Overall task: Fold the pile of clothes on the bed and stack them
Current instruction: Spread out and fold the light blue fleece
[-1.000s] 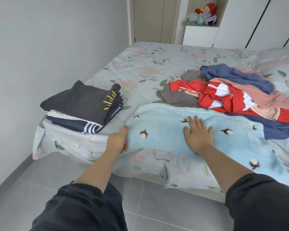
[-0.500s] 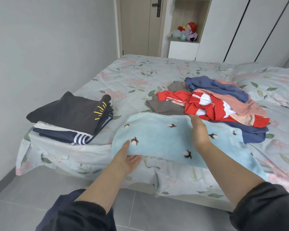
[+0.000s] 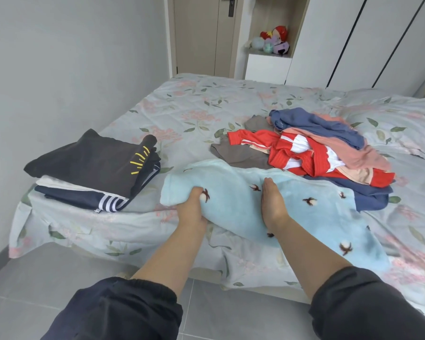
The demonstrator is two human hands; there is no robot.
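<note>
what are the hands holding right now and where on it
The left hand grips the blue cloth at its near left edge. The right hand is at its middle; whether it grips cannot be told.
</note>
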